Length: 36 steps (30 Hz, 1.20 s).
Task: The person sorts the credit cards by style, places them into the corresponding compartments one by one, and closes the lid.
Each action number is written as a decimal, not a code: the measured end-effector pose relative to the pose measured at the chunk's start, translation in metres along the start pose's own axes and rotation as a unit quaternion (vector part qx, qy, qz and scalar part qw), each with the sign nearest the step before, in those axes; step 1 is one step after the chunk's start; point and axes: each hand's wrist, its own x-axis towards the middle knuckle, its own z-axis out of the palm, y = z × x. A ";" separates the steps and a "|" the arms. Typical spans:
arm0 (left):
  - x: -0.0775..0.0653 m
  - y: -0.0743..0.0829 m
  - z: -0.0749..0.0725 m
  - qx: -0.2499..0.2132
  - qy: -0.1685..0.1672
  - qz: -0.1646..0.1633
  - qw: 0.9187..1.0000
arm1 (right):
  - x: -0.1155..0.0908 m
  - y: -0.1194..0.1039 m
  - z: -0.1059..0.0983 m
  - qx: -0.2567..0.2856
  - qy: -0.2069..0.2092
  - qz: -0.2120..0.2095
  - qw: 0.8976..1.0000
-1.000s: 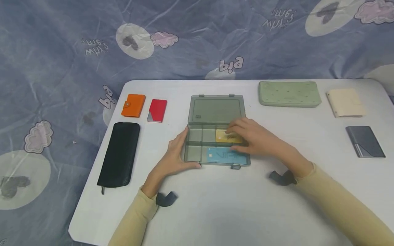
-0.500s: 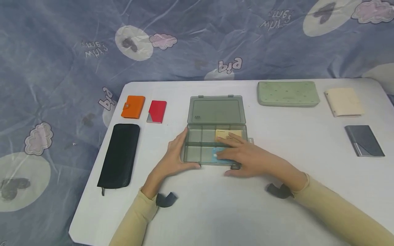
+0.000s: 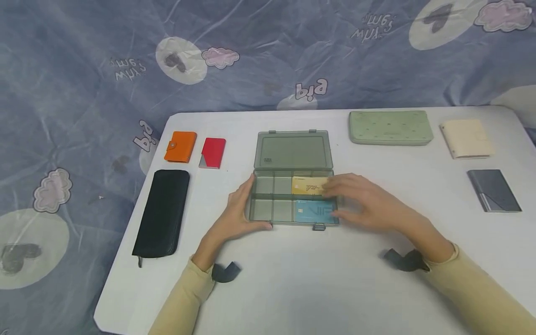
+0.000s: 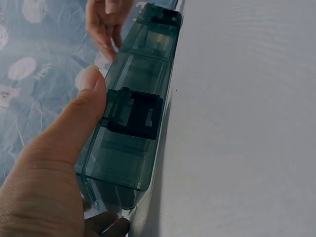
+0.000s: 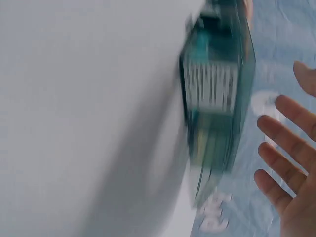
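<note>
A translucent grey-green plastic compartment box (image 3: 262, 207) lies with its lid (image 3: 293, 150) folded back. My left hand (image 3: 238, 209) grips its left end, thumb at the front edge by a latch and fingers along the side. In the left wrist view the thumb (image 4: 74, 118) presses near that dark latch (image 4: 138, 113). A yellow card (image 3: 303, 185) lies in the back right compartment, a blue card (image 3: 311, 211) in the front right one. Fingers spread, my right hand (image 3: 368, 202) hovers at the box's right end, overlapping the cards' right edges in the head view.
Left on the white table (image 3: 268, 284) are an orange snap cardholder (image 3: 181, 146), a red cardholder (image 3: 213, 152) and a black zip wallet (image 3: 161, 211). Rightward lie a green long wallet (image 3: 391, 128), a cream cardholder (image 3: 467, 138) and a dark grey cardholder (image 3: 494, 190).
My right hand swept down and left over the cards, then back to the box's right end. The blue card's left edge has shifted right. My left hand stays put.
</note>
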 end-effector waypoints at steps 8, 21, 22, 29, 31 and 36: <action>0.001 0.002 0.000 0.012 -0.010 -0.002 1.000 | -0.014 0.037 -0.009 -0.018 0.011 0.084 0.996; 0.029 -0.007 -0.027 -0.095 0.000 -0.037 0.995 | 0.000 0.072 -0.004 0.038 -0.055 0.175 0.982; 0.032 -0.010 -0.028 -0.113 -0.008 -0.043 0.993 | 0.002 0.074 -0.004 0.041 -0.060 0.178 0.981; 0.048 -0.022 -0.040 -0.272 -0.074 -0.071 0.957 | 0.011 0.084 -0.003 0.066 -0.111 0.204 0.970; 0.048 -0.020 -0.045 -0.300 -0.084 -0.062 0.948 | 0.013 0.085 -0.002 0.075 -0.122 0.212 0.967; 0.048 -0.013 -0.052 -0.337 -0.091 -0.047 0.936 | 0.014 0.087 -0.003 0.111 -0.125 0.219 0.961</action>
